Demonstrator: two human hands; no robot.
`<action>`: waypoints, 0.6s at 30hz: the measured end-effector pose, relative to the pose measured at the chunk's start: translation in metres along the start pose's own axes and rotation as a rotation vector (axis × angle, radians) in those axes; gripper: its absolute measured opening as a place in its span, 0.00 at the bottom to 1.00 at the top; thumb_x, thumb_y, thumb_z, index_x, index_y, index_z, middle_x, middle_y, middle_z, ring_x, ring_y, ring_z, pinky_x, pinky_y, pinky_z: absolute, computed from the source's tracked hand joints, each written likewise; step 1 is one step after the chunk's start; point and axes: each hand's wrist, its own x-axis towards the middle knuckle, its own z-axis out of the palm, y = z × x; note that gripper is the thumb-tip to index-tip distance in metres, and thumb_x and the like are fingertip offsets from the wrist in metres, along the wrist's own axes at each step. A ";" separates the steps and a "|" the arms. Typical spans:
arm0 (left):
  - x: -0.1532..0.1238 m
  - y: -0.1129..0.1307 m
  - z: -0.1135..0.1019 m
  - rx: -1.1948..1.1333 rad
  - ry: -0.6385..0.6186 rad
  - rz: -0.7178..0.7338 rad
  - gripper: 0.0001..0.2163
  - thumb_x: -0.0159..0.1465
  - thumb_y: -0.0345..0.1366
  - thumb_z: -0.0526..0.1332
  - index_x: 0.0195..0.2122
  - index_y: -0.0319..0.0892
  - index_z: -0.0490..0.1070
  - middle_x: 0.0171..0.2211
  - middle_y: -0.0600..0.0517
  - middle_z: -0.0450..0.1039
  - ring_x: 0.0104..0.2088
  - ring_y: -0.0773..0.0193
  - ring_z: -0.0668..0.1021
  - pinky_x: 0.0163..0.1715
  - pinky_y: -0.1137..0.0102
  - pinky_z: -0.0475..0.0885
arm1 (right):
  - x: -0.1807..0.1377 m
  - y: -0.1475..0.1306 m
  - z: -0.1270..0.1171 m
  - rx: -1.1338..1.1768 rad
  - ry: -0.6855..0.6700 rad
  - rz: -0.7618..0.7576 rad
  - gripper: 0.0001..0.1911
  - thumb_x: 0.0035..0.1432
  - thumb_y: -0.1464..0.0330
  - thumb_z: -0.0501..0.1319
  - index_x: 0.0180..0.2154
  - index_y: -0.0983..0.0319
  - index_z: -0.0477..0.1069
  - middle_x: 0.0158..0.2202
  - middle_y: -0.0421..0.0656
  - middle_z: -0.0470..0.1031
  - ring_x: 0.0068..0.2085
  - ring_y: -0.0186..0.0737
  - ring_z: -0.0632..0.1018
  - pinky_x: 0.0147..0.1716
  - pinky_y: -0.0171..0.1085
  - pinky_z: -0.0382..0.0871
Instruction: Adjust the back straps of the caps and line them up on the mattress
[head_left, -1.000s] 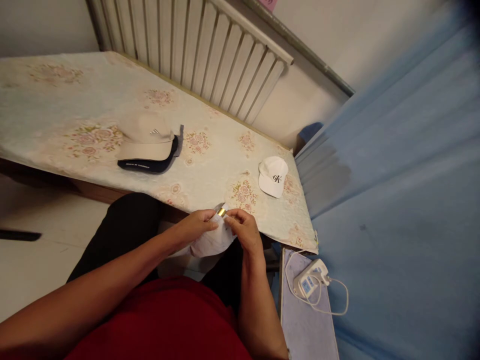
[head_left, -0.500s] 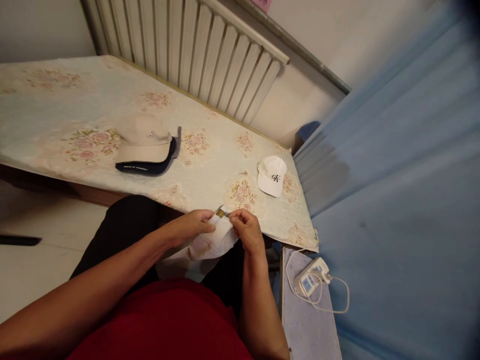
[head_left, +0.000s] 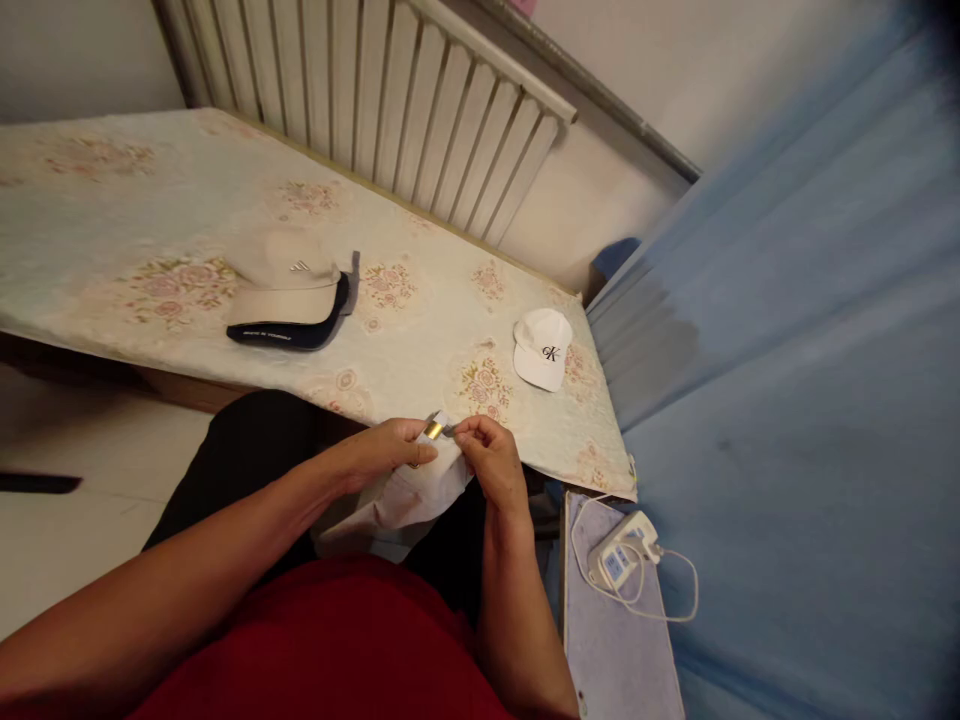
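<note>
A pale cap (head_left: 424,485) hangs over my lap at the table's front edge, held between both hands. My left hand (head_left: 401,442) pinches its back strap beside a shiny gold-coloured buckle (head_left: 434,430). On the other side of the buckle, the fingers of my right hand (head_left: 487,452) are closed on the strap's end. On the table lie a white cap with a black CK-style logo (head_left: 541,350) and, at the left, a beige cap (head_left: 281,285) stacked on a dark-brimmed cap (head_left: 289,336).
A flowered cloth covers the table (head_left: 420,345), with a radiator (head_left: 390,110) behind it. To the right hangs a blue curtain (head_left: 787,380). A white power strip (head_left: 622,552) with a looped cable sits on a low lilac surface (head_left: 622,660).
The buckle has tilted and now catches the light. The cap's crown has shifted slightly down and left, while both hands keep their grip on the strap.
</note>
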 end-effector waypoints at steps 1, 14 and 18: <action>0.000 0.000 -0.001 -0.011 -0.024 -0.005 0.13 0.54 0.38 0.69 0.38 0.37 0.74 0.30 0.52 0.74 0.28 0.67 0.72 0.30 0.73 0.62 | 0.000 -0.001 0.001 0.002 0.004 -0.002 0.05 0.48 0.65 0.63 0.29 0.60 0.72 0.16 0.31 0.61 0.17 0.29 0.59 0.18 0.31 0.49; -0.001 -0.008 -0.001 -0.202 -0.189 0.015 0.15 0.56 0.38 0.69 0.43 0.34 0.77 0.36 0.44 0.78 0.35 0.62 0.77 0.37 0.72 0.68 | -0.001 0.002 0.002 0.112 0.167 -0.067 0.06 0.50 0.65 0.64 0.31 0.61 0.72 0.16 0.30 0.65 0.16 0.29 0.62 0.17 0.30 0.55; -0.003 -0.005 -0.004 -0.269 -0.160 -0.002 0.18 0.55 0.37 0.70 0.46 0.35 0.76 0.39 0.42 0.79 0.37 0.59 0.79 0.39 0.69 0.71 | 0.000 0.004 -0.005 0.133 0.247 -0.092 0.07 0.50 0.65 0.64 0.30 0.61 0.71 0.20 0.33 0.70 0.17 0.27 0.62 0.17 0.30 0.54</action>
